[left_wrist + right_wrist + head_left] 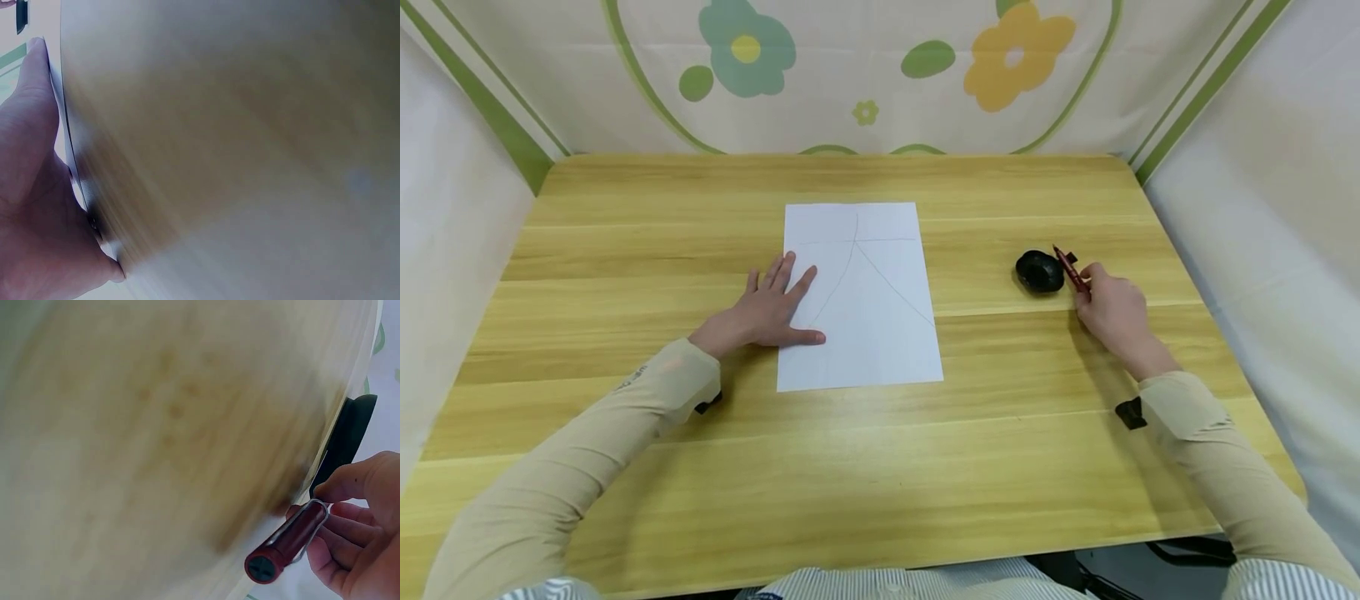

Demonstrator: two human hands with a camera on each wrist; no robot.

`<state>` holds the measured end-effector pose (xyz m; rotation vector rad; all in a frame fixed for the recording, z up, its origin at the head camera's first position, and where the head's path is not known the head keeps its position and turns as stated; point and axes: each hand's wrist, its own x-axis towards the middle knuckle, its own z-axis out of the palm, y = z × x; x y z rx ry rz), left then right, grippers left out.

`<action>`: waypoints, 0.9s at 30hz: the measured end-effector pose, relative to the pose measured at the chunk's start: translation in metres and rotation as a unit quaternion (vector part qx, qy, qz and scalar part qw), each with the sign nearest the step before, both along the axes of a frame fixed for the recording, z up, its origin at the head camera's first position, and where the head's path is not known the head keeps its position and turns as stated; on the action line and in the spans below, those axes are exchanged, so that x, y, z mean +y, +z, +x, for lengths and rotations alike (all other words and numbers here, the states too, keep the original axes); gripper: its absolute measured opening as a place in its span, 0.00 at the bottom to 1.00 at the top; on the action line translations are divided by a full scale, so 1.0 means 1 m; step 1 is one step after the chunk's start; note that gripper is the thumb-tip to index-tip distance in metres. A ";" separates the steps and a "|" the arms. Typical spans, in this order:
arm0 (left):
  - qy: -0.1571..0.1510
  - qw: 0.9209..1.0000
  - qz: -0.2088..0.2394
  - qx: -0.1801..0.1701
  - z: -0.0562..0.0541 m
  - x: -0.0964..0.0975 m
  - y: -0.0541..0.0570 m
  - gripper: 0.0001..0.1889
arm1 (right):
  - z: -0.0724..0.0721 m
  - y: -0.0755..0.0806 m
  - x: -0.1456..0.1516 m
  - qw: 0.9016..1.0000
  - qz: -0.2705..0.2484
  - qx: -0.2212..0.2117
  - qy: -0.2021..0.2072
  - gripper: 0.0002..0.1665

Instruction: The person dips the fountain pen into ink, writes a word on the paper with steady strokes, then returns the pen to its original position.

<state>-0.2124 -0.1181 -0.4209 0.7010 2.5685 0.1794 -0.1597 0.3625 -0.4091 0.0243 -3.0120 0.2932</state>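
Note:
My left hand (767,312) rests spread on the left edge of a white sheet of paper (872,350). Thin drawn lines cross the upper half of the sheet: one nearly level, one curved and one slanting to the right edge. In the left wrist view, the thumb and palm of the left hand (37,187) show at the left side. Off to the right, my right hand (1116,312) pinches a dark red pen (1071,271), whose tip points away from me. The pen (287,540) has a wire clip. Just left of it sits a small black dish (1040,272) with a wavy rim.
The sheet and dish lie on a wood-grain table (850,475). A white curtain (850,50) with printed flowers hangs behind it, with white cloth at both sides. Part of a black chair (1195,550) shows below the front edge at the right.

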 end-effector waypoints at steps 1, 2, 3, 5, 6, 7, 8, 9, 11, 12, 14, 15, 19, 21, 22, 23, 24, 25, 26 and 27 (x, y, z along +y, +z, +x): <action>0.000 1.000 0.002 -0.002 0.000 0.000 0.000 0.57 | 0.000 0.000 0.000 1.000 0.002 -0.005 -0.001 0.17; -0.001 1.000 0.003 -0.004 0.000 0.001 0.000 0.57 | 0.000 0.000 -0.001 1.000 0.004 -0.011 -0.001 0.17; 0.000 1.000 0.002 -0.005 0.000 0.001 0.000 0.57 | 0.000 0.000 -0.001 1.000 0.006 -0.015 -0.002 0.18; 0.001 1.000 0.002 -0.007 0.000 0.001 -0.001 0.57 | 0.001 0.000 -0.001 1.000 0.009 -0.023 -0.004 0.18; 0.001 1.000 0.005 -0.009 0.000 0.001 -0.001 0.57 | 0.001 0.000 -0.001 1.000 0.010 -0.026 -0.005 0.19; 0.001 1.000 0.006 -0.009 -0.001 0.001 -0.002 0.57 | 0.001 0.000 -0.002 1.000 0.011 -0.027 -0.006 0.19; 0.001 1.000 0.006 -0.009 -0.001 0.001 -0.002 0.57 | 0.001 0.000 -0.002 1.000 0.011 -0.028 -0.006 0.19; 0.002 1.000 0.006 -0.009 -0.001 0.001 -0.003 0.57 | 0.002 0.000 -0.002 1.000 0.010 -0.027 -0.006 0.19; 0.002 1.000 0.007 -0.009 -0.001 0.001 -0.003 0.57 | 0.002 -0.001 -0.001 1.000 0.007 -0.025 -0.005 0.19; 0.001 1.000 0.009 -0.010 0.000 0.001 -0.004 0.57 | 0.003 -0.001 -0.001 1.000 0.006 -0.024 -0.005 0.20; 0.001 1.000 0.007 -0.010 0.000 0.000 -0.004 0.57 | 0.003 -0.002 -0.002 1.000 0.001 -0.020 -0.004 0.20; 0.001 1.000 0.008 -0.010 0.000 0.000 -0.004 0.57 | 0.003 -0.002 -0.002 1.000 0.000 -0.019 -0.005 0.21; 0.000 1.000 0.006 -0.008 -0.001 0.000 -0.005 0.57 | 0.001 0.002 -0.001 1.000 -0.009 -0.015 -0.012 0.22; 0.000 1.000 0.005 -0.008 -0.003 0.000 -0.005 0.57 | -0.002 0.006 0.001 1.000 -0.017 -0.018 -0.020 0.23; 0.000 1.000 0.006 -0.006 -0.005 0.000 -0.006 0.57 | -0.004 0.008 0.002 0.999 -0.021 -0.022 -0.026 0.23; 0.000 1.000 0.006 -0.006 -0.007 0.000 -0.006 0.57 | -0.007 0.011 0.003 0.999 -0.027 -0.031 -0.034 0.24; -0.001 1.000 0.008 -0.006 -0.009 0.000 -0.007 0.56 | -0.010 0.014 0.005 0.998 -0.033 -0.041 -0.042 0.25; -0.002 1.000 0.009 -0.004 -0.011 0.000 -0.008 0.56 | -0.014 0.016 0.007 0.997 -0.040 -0.050 -0.049 0.26; -0.004 1.000 0.011 -0.004 -0.013 0.000 -0.009 0.56 | -0.017 0.018 0.009 0.996 -0.045 -0.060 -0.056 0.27; -0.005 1.000 0.014 -0.002 -0.015 0.000 -0.011 0.55 | -0.020 0.020 0.011 0.994 -0.050 -0.073 -0.062 0.27</action>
